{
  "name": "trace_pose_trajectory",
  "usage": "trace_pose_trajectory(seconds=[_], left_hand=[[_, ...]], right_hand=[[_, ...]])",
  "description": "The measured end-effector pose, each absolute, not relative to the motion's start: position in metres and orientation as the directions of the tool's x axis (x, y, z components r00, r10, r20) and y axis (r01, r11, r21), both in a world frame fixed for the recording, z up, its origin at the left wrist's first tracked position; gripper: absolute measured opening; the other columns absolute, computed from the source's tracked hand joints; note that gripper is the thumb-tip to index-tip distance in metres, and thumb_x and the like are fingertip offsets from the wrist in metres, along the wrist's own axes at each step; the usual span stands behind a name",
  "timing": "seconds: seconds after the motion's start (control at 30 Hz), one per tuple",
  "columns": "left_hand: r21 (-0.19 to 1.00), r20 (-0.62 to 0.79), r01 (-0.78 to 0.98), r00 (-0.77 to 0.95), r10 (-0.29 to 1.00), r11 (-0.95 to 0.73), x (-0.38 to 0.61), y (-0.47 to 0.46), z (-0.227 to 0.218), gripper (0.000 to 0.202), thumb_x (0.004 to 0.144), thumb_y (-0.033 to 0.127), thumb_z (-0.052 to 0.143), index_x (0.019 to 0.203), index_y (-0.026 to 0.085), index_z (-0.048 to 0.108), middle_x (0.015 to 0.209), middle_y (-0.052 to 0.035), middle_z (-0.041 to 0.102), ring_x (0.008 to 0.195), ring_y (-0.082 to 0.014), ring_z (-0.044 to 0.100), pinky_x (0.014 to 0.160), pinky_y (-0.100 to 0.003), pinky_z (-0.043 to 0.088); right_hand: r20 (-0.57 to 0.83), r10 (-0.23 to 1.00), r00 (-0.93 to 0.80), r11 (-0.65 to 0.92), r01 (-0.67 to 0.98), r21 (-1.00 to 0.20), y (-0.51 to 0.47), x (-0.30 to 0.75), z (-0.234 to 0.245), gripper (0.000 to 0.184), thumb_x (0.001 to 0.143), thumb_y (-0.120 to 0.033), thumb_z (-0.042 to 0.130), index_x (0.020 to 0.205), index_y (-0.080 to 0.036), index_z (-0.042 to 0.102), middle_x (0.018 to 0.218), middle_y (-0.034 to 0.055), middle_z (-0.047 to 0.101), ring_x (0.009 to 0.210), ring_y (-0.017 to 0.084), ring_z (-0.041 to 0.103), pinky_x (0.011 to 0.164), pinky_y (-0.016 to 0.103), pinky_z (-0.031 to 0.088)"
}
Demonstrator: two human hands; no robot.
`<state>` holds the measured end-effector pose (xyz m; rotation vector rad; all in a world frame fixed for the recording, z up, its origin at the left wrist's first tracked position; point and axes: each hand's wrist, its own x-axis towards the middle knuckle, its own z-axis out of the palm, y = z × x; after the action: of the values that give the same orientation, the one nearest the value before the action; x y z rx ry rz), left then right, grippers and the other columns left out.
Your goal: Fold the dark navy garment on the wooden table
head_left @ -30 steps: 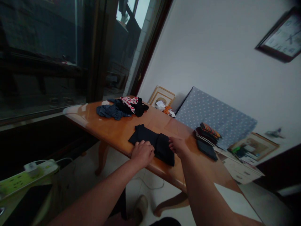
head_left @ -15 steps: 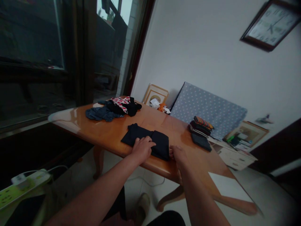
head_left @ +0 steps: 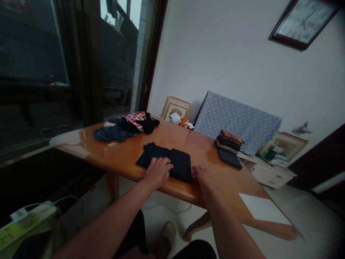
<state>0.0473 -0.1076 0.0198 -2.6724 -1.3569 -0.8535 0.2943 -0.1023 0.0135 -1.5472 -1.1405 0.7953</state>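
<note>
A folded black garment [head_left: 172, 162] lies near the front edge of a glossy wooden table [head_left: 115, 154]. My left hand [head_left: 157, 171] rests palm down on the garment's near edge, fingers spread flat over the cloth. My right hand [head_left: 201, 177] sits at the garment's right near corner, its fingertips pinched on the cloth's edge.
A heap of unfolded clothes [head_left: 126, 126] lies at the table's far left. A stack of folded clothes [head_left: 229, 147] sits at the right. A dotted grey board [head_left: 237, 120] and picture frames [head_left: 175, 108] lean on the wall. A power strip [head_left: 24, 223] is at lower left.
My right hand moved from the garment's far right side down to its near right corner. My left hand stayed on the cloth. The view shifted slightly rightwards.
</note>
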Motion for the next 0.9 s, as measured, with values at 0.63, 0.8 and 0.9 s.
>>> trace_pose_trajectory(seconds=[0.63,0.8,0.9], left_hand=[[0.411,0.455,0.671,0.435,0.777,-0.617,0.069,-0.076,0.039,0.019,0.093,0.024,0.048,0.104,0.025,0.063,0.108,-0.0039,0.063,0.096,-0.0192,0.063,0.081,-0.031,0.048],[0.409,0.516,0.591,0.477,0.711,-0.695,0.061,-0.071,0.031,0.026,0.087,0.013,0.048,0.107,0.023,0.063,0.109,-0.0047,0.063,0.101,-0.0194,0.062,0.09,-0.032,0.049],[0.392,0.518,0.562,0.52,0.68,-0.728,0.052,-0.072,0.022,0.036,0.082,0.007,0.049,0.113,0.022,0.061,0.115,-0.0058,0.063,0.11,-0.0206,0.061,0.096,-0.033,0.048]], right_hand=[[0.487,0.873,-0.026,0.12,0.979,-0.163,-0.136,0.249,0.014,0.051,0.086,-0.056,0.061,0.125,-0.022,0.06,0.115,0.0135,0.063,0.109,0.032,0.053,0.09,0.044,0.038],[0.458,0.889,-0.012,0.079,0.989,-0.127,-0.135,0.259,0.01,0.032,0.09,-0.026,0.055,0.121,-0.024,0.061,0.111,0.0111,0.063,0.105,0.028,0.055,0.086,0.038,0.037],[0.445,0.895,0.007,0.087,0.978,-0.19,-0.138,0.269,0.003,0.037,0.084,-0.016,0.053,0.121,-0.022,0.06,0.11,0.0096,0.062,0.101,0.025,0.056,0.084,0.034,0.039]])
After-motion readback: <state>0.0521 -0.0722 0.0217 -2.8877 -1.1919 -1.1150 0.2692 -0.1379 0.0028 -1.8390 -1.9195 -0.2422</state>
